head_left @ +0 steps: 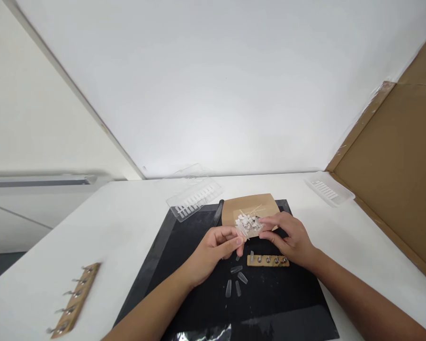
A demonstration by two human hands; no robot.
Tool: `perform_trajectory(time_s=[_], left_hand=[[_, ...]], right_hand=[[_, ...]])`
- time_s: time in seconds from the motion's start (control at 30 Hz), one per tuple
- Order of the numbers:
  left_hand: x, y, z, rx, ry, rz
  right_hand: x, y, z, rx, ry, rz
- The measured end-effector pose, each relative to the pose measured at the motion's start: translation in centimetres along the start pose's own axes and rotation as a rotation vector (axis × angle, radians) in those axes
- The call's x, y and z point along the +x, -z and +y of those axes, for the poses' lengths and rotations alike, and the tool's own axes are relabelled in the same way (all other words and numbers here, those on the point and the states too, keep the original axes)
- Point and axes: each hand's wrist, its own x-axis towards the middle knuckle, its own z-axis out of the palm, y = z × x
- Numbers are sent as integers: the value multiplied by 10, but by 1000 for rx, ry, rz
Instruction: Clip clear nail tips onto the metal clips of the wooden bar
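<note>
My left hand [216, 248] hovers over a black mat [184, 293], fingers pinched on a clear false nail tip at about the thumb. My right hand [287, 237] is curled beside it, its fingertips pinched at a pile of small white pieces on thin sticks [247, 221] lying on a brown card [248, 206]. Just below my hands lies a short wooden strip [268, 260] with several metal studs. Several loose clear nail tips [236, 279] lie on the mat in front of the strip.
A clear plastic box of nail tips [195, 199] sits at the mat's far left corner, another clear tray [329, 189] at the far right. A second studded wooden strip [74, 300] lies on the white table at left. A cardboard panel [394, 166] stands at right.
</note>
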Motion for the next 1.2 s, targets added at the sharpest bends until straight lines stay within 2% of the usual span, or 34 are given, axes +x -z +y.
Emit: perform_trajectory(time_s=[0.43,0.97,1.2], left_hand=[[2,-2,0,-62,63,11],[2,0,-2,-57,85,13],[3,0,-2,-70,90,3]], right_hand=[[-1,-1,2,-81,60,-6],[-2,-4,3,-205,112,77],[-1,0,4,-281,175,62]])
